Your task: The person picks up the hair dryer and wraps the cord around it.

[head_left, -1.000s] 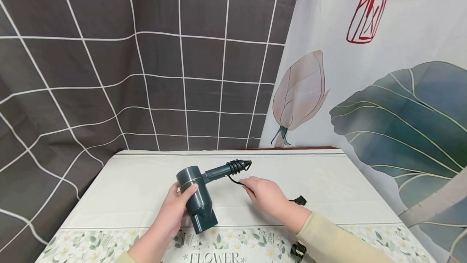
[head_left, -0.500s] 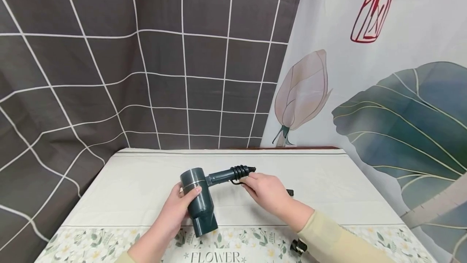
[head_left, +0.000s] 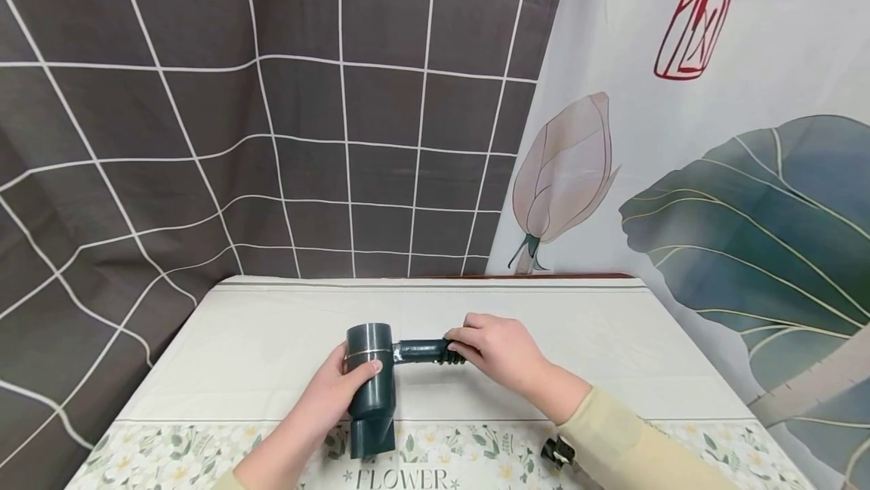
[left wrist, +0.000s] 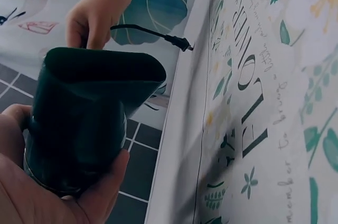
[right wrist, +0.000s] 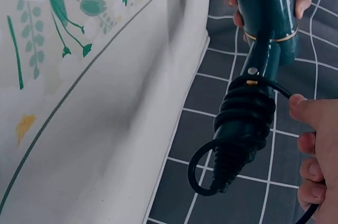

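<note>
My left hand (head_left: 340,392) grips the barrel of a dark green hair dryer (head_left: 371,396), thumb across its near side. The flat nozzle points down toward me, and the handle (head_left: 421,351) extends right. A black power cord (right wrist: 244,110) is wound in several coils round the handle's end, with a small loop by the ribbed tip. With thumb and fingers, my right hand (head_left: 499,350) pinches the cord beside the handle; in the head view this hand hides the handle's tip. From it the loose cord end hangs with a black plug (left wrist: 178,43), seen in the left wrist view.
Below the dryer is a table with a white cloth (head_left: 272,354) and a floral front band (head_left: 197,452). A dark grid curtain (head_left: 292,112) stands behind, and a flower-printed curtain (head_left: 584,44) at right. A small black object (head_left: 557,451) shows beside the right sleeve.
The dryer has come down slightly, its handle turning from slanting upward to nearly level. My right hand has brought the cord up over the handle's end, and the plug has left the head view.
</note>
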`<state>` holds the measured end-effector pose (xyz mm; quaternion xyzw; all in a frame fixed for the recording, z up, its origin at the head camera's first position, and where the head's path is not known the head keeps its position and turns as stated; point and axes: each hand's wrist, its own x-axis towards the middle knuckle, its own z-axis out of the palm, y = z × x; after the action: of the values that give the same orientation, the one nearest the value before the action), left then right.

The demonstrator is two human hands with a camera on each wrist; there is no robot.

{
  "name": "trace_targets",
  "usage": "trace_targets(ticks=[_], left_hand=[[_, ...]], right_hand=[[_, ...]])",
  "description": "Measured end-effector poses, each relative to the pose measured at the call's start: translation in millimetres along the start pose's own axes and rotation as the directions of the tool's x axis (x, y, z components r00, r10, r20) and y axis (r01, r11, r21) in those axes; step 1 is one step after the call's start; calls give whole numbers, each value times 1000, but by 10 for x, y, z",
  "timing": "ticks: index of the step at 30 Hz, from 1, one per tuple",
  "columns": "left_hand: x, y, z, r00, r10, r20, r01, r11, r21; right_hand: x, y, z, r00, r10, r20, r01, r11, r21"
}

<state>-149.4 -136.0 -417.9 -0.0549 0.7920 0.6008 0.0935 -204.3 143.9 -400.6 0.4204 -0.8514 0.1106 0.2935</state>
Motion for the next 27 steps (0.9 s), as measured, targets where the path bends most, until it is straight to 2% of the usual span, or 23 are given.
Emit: trace_targets(ticks=[2,10,15,27], left_hand=[[4,-4,-7,1000,-4,-6,4,1000,28],[-8,-27,-24,1000,-25,3,25,999,30],[-31,-37,-32,999,-24,48,23,1000,19],[-36,-105,-59,994,-21,111,25,999,-38]], right_hand=[[0,8,6,1000,-5,7,5,1000,14],[-17,65,16,999,-3,53,0,998,60],[-27,105,13,995,36,93,-42,997,72],[-34,184,7,993,59,103,-74,986,147]])
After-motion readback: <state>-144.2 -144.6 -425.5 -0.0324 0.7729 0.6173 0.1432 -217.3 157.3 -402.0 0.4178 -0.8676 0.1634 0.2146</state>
